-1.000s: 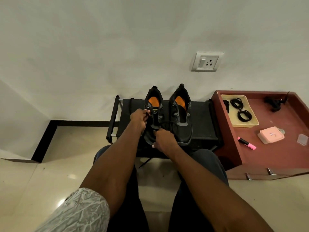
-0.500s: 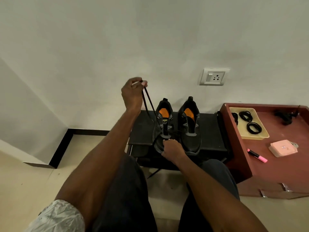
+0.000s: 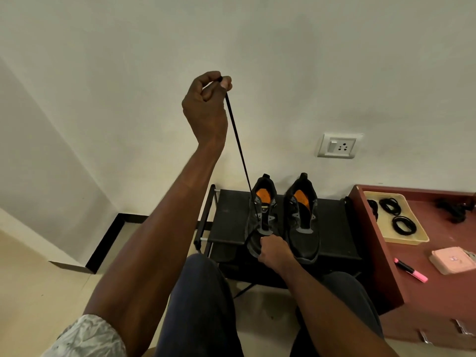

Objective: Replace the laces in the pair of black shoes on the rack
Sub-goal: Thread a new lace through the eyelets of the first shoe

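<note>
- Hands first: left hand [image 3: 206, 104] is raised high, thumb and fingertip pinching the tip of a black lace [image 3: 238, 145], which runs taut down to the left shoe [image 3: 261, 217].
- Right hand [image 3: 274, 251] sits low at that shoe's toe, fingers curled over it; whether it also grips a lace end I cannot tell.
- Both shoes stand side by side on the black rack [image 3: 229, 215], toes toward the person; the right shoe [image 3: 302, 217] shows bare eyelets (no lace visible).
- Coiled black laces [image 3: 403, 224] lie in a yellow tray [image 3: 414, 235] on the red cabinet [image 3: 373, 253], near a pink marker [image 3: 410, 270].
- Judgement: this looks like an early stage, with the left shoe's lace only partly threaded or unthreaded and the right shoe waiting.
</note>
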The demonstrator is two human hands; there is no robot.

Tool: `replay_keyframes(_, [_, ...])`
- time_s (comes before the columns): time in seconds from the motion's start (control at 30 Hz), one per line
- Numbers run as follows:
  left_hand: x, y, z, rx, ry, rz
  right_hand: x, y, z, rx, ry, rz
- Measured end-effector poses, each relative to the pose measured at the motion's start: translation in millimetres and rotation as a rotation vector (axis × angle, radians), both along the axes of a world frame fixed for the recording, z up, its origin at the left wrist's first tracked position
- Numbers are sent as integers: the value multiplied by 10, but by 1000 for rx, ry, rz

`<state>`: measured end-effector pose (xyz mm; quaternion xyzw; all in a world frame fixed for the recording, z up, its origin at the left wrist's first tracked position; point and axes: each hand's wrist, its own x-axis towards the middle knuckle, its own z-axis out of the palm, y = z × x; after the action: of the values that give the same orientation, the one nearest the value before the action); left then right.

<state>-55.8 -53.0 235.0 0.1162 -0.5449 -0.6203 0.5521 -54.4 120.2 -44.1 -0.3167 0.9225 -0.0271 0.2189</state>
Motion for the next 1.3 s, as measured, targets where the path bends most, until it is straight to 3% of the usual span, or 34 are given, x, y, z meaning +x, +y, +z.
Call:
replay_keyframes(0.23, [-9, -39, -39, -30, -37, 25, -28, -2, -10, 23, 2, 26])
replay_keyframes(0.37, [28, -218, -418, -5, -199, 212, -74, 22, -14, 29, 8, 45])
replay_keyframes(0.47, [98, -282, -1028, 132, -651, 434, -86, 37, -37, 15, 19, 56])
replay_keyframes(0.57, [273, -169, -1711, 265, -1173, 403, -79, 44, -40, 28, 46, 76])
replay_keyframes(0.63, [348, -102, -2185, 61, -1385, 267, -84, 49, -37, 17, 51, 89])
replay_keyframes(0.7, [378, 16, -2533, -199, -1534, -83, -91, 59, -19, 12, 54, 101])
replay_keyframes(0.73, [391, 85, -2691, -230, -1580, -283, -90, 70, -12, 17, 53, 105])
replay_keyframes(0.8, [447, 275, -2819, -154, -1568, -600, -98, 79, 4, 13, 43, 99])
replay_keyframes(0.83, [476, 344, -2864, -195, -1543, -658, -99, 85, 3, 1, 36, 93])
replay_keyframes(1.07, [550, 442, -2990, -215, -1483, -620, -78, 148, 3, -112, -6, -40])
replay_keyframes(1.17, [559, 460, -2904, -71, -1438, -658, -36, 169, -27, -336, -86, -230])
replay_keyframes(1.3, [669, 425, -2748, 179, -1339, -1022, 82, 201, -10, -717, -337, -635])
